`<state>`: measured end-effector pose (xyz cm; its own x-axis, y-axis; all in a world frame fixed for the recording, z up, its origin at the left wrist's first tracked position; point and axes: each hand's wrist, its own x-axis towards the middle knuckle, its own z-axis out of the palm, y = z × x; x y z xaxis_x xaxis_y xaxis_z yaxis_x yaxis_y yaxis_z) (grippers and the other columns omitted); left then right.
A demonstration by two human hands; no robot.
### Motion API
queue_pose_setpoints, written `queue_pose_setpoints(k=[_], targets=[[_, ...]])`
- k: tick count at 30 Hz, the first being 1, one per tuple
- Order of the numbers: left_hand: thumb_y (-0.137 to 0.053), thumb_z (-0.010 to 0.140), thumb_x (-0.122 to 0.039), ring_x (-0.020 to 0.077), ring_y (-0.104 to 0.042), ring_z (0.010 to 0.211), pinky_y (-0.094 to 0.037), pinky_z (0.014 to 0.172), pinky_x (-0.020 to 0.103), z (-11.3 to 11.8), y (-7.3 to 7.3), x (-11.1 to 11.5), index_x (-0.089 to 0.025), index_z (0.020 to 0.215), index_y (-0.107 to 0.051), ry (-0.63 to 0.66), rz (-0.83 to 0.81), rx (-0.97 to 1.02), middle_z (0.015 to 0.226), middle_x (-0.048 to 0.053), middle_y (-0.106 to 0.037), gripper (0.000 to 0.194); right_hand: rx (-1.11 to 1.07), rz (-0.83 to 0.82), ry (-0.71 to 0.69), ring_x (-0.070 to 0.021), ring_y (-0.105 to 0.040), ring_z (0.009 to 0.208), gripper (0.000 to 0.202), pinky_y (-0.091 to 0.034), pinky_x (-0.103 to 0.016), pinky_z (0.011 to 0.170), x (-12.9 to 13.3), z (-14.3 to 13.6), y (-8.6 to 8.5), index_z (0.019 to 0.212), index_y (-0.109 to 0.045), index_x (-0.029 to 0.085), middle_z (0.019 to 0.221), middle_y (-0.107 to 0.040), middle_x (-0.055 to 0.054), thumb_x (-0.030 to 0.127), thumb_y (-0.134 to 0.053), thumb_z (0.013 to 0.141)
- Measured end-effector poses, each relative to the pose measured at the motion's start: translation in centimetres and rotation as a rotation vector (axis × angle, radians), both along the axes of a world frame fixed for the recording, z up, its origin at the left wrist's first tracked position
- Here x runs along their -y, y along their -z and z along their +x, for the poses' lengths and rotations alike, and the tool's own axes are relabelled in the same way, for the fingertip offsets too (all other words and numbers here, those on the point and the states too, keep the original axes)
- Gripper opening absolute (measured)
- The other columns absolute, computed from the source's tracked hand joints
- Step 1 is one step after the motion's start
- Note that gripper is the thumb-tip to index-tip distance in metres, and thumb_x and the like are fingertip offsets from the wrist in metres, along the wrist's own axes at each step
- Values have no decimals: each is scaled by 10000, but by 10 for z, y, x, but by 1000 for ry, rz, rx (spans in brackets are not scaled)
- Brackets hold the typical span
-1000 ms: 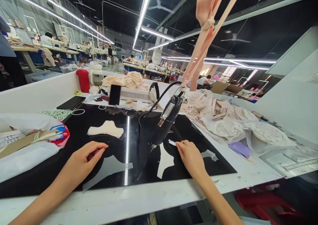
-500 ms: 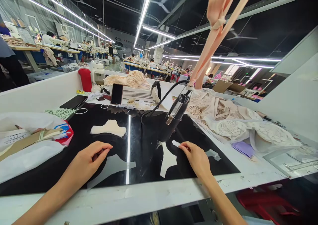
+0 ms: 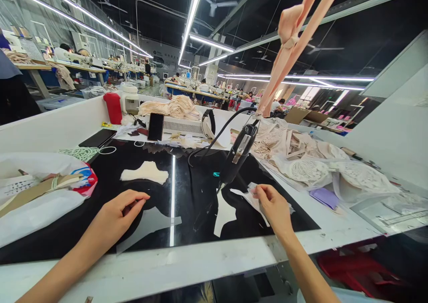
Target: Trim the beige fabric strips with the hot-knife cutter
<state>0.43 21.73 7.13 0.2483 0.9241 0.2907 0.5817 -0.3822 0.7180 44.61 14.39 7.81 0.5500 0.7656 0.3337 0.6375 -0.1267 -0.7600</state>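
Note:
My left hand (image 3: pixel 125 211) hovers over the black work surface (image 3: pixel 187 200), thumb and fingers pinched together; anything between them is hidden. Beside it lies a translucent curved piece (image 3: pixel 152 222). My right hand (image 3: pixel 274 207) pinches a thin white cut-out piece (image 3: pixel 249 197), whose narrow end points left. Just left of that, a cream curved cut-out piece (image 3: pixel 225 213) lies flat under the tip of a hanging black tool (image 3: pixel 238 153) with a narrow metal nozzle. A stack of cream cut-outs (image 3: pixel 145 173) sits behind my left hand.
Peach straps (image 3: pixel 284 66) suspend the tool. A white plastic bag (image 3: pixel 36 205) lies left, and heaped beige and white fabric (image 3: pixel 301 160) right. A phone (image 3: pixel 155 126), a red container (image 3: pixel 113 109) and a cable stand behind. A small teal item (image 3: pixel 216 174) lies near the tool.
My right hand has moved slightly right and up, and more of the white piece in it shows. The teal item has come into sight by the tool. My left hand stays almost still.

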Motion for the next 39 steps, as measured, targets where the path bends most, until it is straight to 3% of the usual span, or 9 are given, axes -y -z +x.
queue_pose_setpoints(k=[3,7,11,14,17,21,27,32,39], targets=[[-542,904,-606,197,-692,835,-542,706,247,0,1,0,-274,1019,-765,3,17,6,1023,13,-753,416,-116,83,16,-264,-746,776,397,-529,-320,635,3,5,-4,875,-674,221,901,-782,-87,612,-615,840],[-547,905,-592,185,-683,795,-537,687,239,1,-1,1,-268,1016,-767,5,37,6,996,13,-751,407,-218,325,122,-231,-724,760,464,-553,-318,652,6,8,-15,944,-628,209,908,-757,-89,662,-629,844],[-553,909,-582,180,-677,784,-536,684,237,1,-4,2,-270,1008,-769,11,45,8,989,10,-748,391,-260,584,207,-144,-618,647,469,-539,-293,680,12,0,-29,1000,-526,226,780,-640,16,668,-625,878],[-555,915,-569,180,-671,760,-537,679,248,1,-3,0,-262,1012,-768,11,45,22,993,18,-749,387,-273,674,190,-107,-481,562,434,-485,-243,602,22,-22,-39,1041,-505,245,689,-515,78,639,-635,912],[-549,941,-526,188,-676,823,-530,703,255,3,-4,1,-254,1046,-757,18,32,47,1037,28,-740,358,-299,569,73,-109,-424,515,398,-408,-224,499,36,-61,-43,1023,-573,237,632,-490,68,605,-677,913],[-514,984,-436,195,-657,924,-507,765,265,11,-20,17,-243,1070,-738,95,17,82,1057,39,-711,308,-158,230,-113,-131,-422,525,417,-371,-241,481,52,-122,-44,958,-649,241,626,-483,31,654,-594,937],[-657,901,-458,179,-603,874,-455,747,256,31,-46,67,-211,1020,-762,356,-334,249,987,49,-682,294,-232,-31,-575,-143,-427,523,463,-356,-252,502,51,-196,-35,889,-685,262,595,-472,26,691,-519,945],[-826,760,-505,183,-602,870,-468,798,275,32,-41,89,-156,1015,-688,384,-636,627,944,61,-659,453,-288,-109,-807,-133,-381,523,479,-313,-246,486,44,-227,-26,889,-704,257,592,-459,31,689,-512,956],[-856,728,-558,122,-551,716,-478,647,234,22,-38,93,-156,906,-641,248,-741,776,825,13,-607,489,-336,-184,-829,-141,-379,552,458,-309,-263,534,44,-239,-22,925,-677,242,601,-431,41,673,-526,955]])
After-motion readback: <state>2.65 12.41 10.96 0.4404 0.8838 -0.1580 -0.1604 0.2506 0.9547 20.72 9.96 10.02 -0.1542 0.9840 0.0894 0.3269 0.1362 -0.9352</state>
